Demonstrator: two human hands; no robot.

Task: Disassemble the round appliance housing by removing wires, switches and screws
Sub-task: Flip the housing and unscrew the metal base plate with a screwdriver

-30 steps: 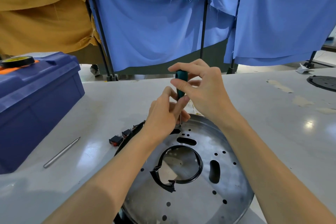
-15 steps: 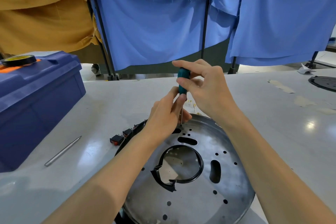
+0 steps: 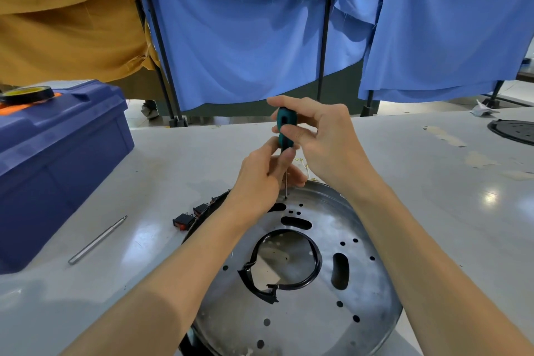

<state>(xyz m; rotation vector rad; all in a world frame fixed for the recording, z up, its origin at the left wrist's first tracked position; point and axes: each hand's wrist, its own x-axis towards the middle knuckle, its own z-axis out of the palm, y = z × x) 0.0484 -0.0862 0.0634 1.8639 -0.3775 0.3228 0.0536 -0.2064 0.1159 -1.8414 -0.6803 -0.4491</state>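
A round metal housing [image 3: 312, 315] with many holes and a black ring [image 3: 313, 274] around its centre opening lies on the white table before me. My right hand [image 3: 323, 139] grips the teal handle of a screwdriver [image 3: 284, 131] held upright. Its thin shaft comes down to a small hole near the housing's far rim. My left hand [image 3: 260, 179] pinches the shaft just under the handle. Two black rocker switches [image 3: 187, 218] lie on the table at the housing's left edge.
A blue toolbox [image 3: 55, 159] with a tape roll [image 3: 27, 94] on its lid stands at the left. A loose metal rod [image 3: 96, 240] lies in front of it. Another black round part [image 3: 514, 130] sits at the far right. Blue and yellow cloths hang behind the table.
The screwdriver's handle has turned slightly between my right fingers. Both hands stay at the same hole near the far rim.
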